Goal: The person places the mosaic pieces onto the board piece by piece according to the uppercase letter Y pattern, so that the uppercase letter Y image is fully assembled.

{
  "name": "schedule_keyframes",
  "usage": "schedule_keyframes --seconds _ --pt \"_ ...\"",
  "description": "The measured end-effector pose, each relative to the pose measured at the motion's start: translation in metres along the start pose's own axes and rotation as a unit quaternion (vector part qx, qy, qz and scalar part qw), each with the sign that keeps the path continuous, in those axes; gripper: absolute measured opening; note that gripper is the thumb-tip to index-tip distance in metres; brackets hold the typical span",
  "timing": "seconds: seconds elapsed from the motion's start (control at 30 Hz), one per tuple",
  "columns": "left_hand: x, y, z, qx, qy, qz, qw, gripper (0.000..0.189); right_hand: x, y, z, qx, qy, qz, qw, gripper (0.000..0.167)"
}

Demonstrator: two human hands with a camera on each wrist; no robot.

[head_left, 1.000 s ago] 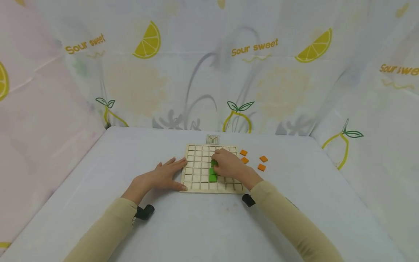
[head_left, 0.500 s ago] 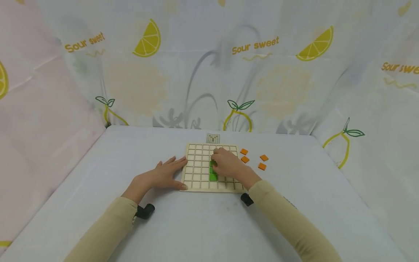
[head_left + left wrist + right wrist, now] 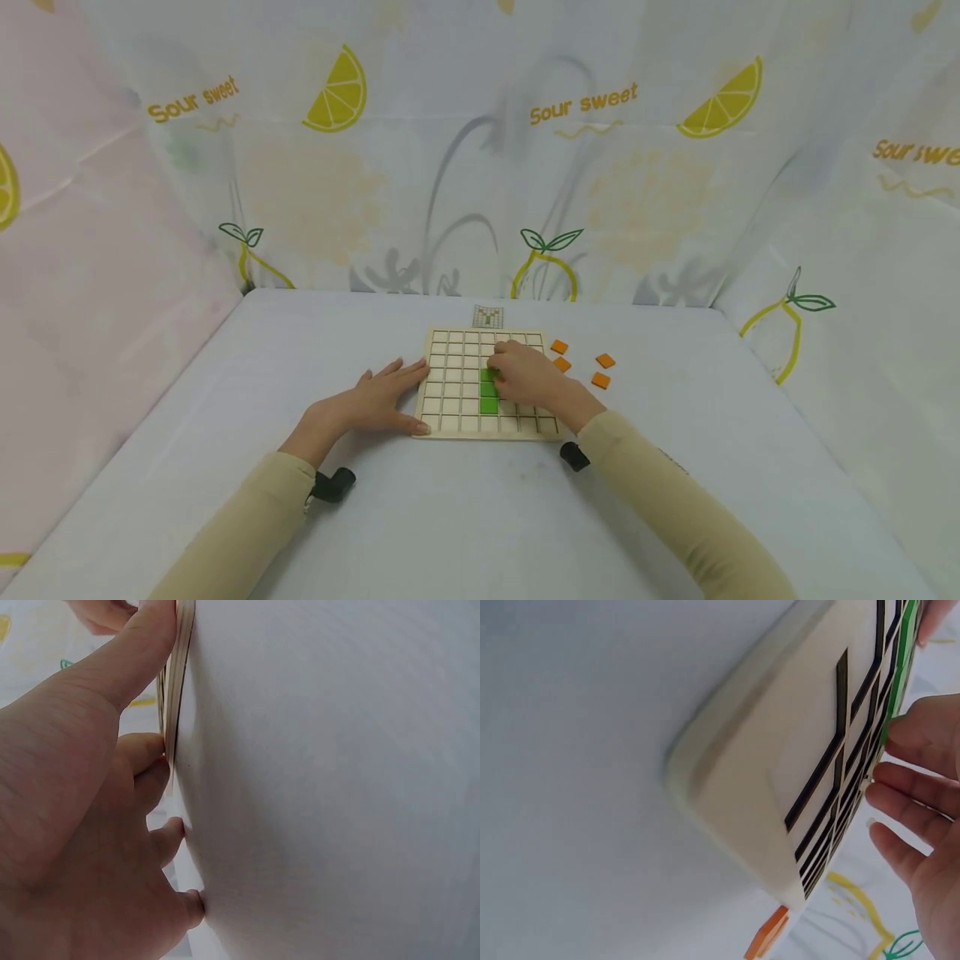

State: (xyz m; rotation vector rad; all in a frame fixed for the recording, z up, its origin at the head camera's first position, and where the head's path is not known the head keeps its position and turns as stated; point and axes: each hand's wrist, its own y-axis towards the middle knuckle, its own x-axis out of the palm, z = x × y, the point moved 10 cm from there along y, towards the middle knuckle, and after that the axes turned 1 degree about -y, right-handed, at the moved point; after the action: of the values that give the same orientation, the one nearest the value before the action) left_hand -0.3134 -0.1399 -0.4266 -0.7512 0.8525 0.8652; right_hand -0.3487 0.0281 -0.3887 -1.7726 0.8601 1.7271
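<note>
A pale wooden grid board (image 3: pixel 450 436) lies flat on the table. Three green square tiles (image 3: pixel 489 406) show in one column of its cells, partly covered by my right hand (image 3: pixel 528 373). Fingertips of that hand touch the board's surface beside the upper green tile; in the right wrist view the thumb (image 3: pixel 922 727) is at the green edge and the other fingers are loosely bent, with no tile visible between them. My left hand (image 3: pixel 378 402) rests spread at the board's left edge, its thumb (image 3: pixel 139 656) against the near-left corner.
Several orange square tiles (image 3: pixel 601 381) lie on the white table (image 3: pixel 450 517) right of the board, one close to its edge. A small card with a printed grid pattern (image 3: pixel 488 317) sits behind the board. Printed cloth walls (image 3: pixel 420 183) surround the table.
My right hand has shifted slightly to the right and toward me, uncovering more of the upper green tiles. The left hand stays at the board's edge.
</note>
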Motion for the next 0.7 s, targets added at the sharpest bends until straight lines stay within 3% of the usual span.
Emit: schedule_keyframes --seconds 0.33,0.7 --pt "0.001 0.001 0.002 0.001 0.004 0.0 1.0 0.105 -0.007 -0.012 0.013 -0.012 0.012 0.011 0.9998 0.023" --pt "0.001 0.0 0.0 -0.002 0.0 0.0 1.0 0.105 -0.009 -0.024 0.024 -0.032 -0.011 0.027 0.9991 0.024"
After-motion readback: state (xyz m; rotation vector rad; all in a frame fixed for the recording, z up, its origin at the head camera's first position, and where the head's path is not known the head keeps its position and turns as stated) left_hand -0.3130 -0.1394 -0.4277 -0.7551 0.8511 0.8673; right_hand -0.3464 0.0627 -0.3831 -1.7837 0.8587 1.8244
